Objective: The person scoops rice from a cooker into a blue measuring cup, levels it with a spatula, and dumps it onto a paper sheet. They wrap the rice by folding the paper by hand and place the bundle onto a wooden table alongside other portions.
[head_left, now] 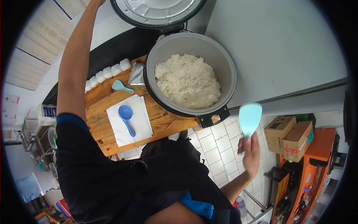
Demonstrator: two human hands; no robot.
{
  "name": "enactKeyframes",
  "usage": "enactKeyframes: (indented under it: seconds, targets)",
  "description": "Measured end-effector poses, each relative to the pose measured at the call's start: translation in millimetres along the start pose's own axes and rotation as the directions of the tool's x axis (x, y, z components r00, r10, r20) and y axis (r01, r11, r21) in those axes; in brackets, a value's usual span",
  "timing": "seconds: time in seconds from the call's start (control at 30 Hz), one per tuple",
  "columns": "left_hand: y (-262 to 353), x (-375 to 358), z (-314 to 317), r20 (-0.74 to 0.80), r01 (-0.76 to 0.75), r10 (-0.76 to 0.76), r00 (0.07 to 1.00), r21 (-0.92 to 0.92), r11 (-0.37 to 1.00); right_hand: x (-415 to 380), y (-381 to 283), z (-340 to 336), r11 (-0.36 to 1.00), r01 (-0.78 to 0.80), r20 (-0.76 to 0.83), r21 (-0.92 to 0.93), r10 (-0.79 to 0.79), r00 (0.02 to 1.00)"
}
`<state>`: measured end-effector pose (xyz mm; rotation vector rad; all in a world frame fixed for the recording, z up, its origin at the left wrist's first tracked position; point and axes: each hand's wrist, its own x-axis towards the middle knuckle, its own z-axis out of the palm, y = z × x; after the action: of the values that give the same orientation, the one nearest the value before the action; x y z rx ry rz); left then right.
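My right hand (251, 154) is closed around the handle of a light turquoise rice paddle (250, 118), held upright to the right of the cooker. A large round rice cooker (223, 59) stands with its lid (158, 11) raised, and white rice (188, 80) lies inside. My left arm stretches up past the table; only the edge of my left hand (98, 2) shows at the top border, its fingers out of frame. On the wooden table, a blue scoop (126, 117) rests on white paper (140, 128), and a small turquoise spoon (121, 87) lies behind it.
White rolled pieces (108, 72) line the table's back edge near a foil packet (137, 74). A grey panel (276, 48) rises right of the cooker. Cardboard boxes (296, 143) sit by an orange shelf (317, 160) at the right. Printed sheets hang at the upper left.
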<state>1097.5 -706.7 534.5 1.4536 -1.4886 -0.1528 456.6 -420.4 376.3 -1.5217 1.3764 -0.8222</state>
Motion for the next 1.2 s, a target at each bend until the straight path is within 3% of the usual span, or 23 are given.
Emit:
enactKeyframes:
  seconds: [0.1,0.13,0.17,0.2,0.23,0.27,0.3,0.33,0.37,0.4,0.43,0.5,0.6,0.67,0.77,0.83,0.9,0.97,1.0,1.07,1.1,1.17,1.2]
  targets:
    - [1,-63,-7,0.010,0.126,-0.126,0.992,-0.203,0.971,68,-83,36,0.898,0.196,0.077,-0.393,-0.181,0.981]
    - [-16,-90,-7,-0.092,0.192,-0.202,0.975,-0.107,0.976,99,-93,56,0.845,0.264,0.129,-0.465,-0.230,0.965]
    - [-45,-121,-1,-0.325,0.021,0.040,0.945,0.182,0.983,133,-97,76,0.783,0.330,0.190,-0.528,-0.269,0.944]
    - [-27,-188,11,-0.334,-0.017,0.090,0.938,0.213,0.977,169,-92,93,0.664,0.436,0.307,-0.608,-0.310,0.900]
    - [-32,-244,13,-0.196,0.350,-0.309,0.931,0.226,0.909,207,-71,111,0.465,0.497,0.364,-0.733,-0.349,0.863]
    - [-28,-312,26,-0.185,0.253,-0.242,0.953,0.034,0.967,241,-51,128,0.318,0.484,0.370,-0.815,-0.358,0.857]
    - [-63,-388,36,-0.103,0.373,-0.360,0.927,0.168,0.912,270,-34,143,0.162,0.459,0.379,-0.873,-0.366,0.850]
    - [-93,-477,57,-0.181,0.478,-0.444,0.877,0.250,0.842,296,-23,157,-0.002,0.451,0.439,-0.893,-0.236,0.867]
    - [-108,-551,61,-0.016,0.607,-0.732,0.681,0.572,0.552,320,-16,170,-0.169,0.451,0.471,-0.877,-0.107,0.876]
    - [-101,-602,68,-0.007,0.609,-0.780,0.626,0.629,0.483,339,-8,183,-0.182,0.455,0.478,-0.872,-0.109,0.872]
    - [-81,-626,79,-0.171,0.759,-0.893,0.416,0.607,0.237,350,3,197,-0.183,0.524,0.547,-0.832,-0.113,0.829]
    - [-80,-662,94,-0.161,0.767,-0.926,0.340,0.617,0.174,355,4,220,-0.194,0.616,0.641,-0.763,-0.104,0.761]
    - [-86,-675,116,-0.148,0.751,-0.911,0.386,0.624,0.217,355,-3,235,-0.166,0.687,0.702,-0.707,-0.046,0.711]
    - [-93,-670,126,-0.223,0.774,-0.877,0.425,0.591,0.225,365,7,210,-0.254,0.776,0.809,-0.578,-0.053,0.585]
    - [-101,-683,130,-0.281,0.832,-0.860,0.425,0.496,0.249,329,-36,192,-0.278,0.807,0.793,-0.522,0.192,0.579]
    - [-105,-692,127,-0.284,0.837,-0.830,0.481,0.429,0.338,302,-56,186,-0.152,0.809,0.806,-0.568,0.095,0.584]
    - [-95,-682,110,-0.203,0.900,-0.903,0.378,0.308,0.308,302,-62,181,-0.251,0.729,0.732,-0.637,0.100,0.674]
    - [-88,-682,99,-0.279,0.943,-0.901,0.332,0.098,0.317,312,-74,188,-0.380,0.568,0.615,-0.730,-0.002,0.789]
    - [-83,-690,97,-0.265,0.957,-0.919,0.291,0.078,0.280,323,-70,191,-0.401,0.589,0.631,-0.702,0.034,0.775]
    - [-81,-696,87,-0.163,0.919,-0.952,0.258,-0.263,0.294,348,-50,201,-0.422,0.505,0.567,-0.753,-0.025,0.824]
    - [-77,-694,82,-0.158,0.921,-0.958,0.240,-0.275,0.276,357,-34,211,-0.435,0.514,0.576,-0.739,-0.014,0.817]
    - [-66,-678,70,-0.032,0.829,-0.996,0.083,-0.552,0.087,375,0,234,-0.482,0.627,0.636,-0.612,0.172,0.753]
    - [-64,-682,69,-0.015,0.800,-0.995,0.103,-0.592,0.092,385,6,239,-0.433,0.525,0.564,-0.733,0.044,0.825]
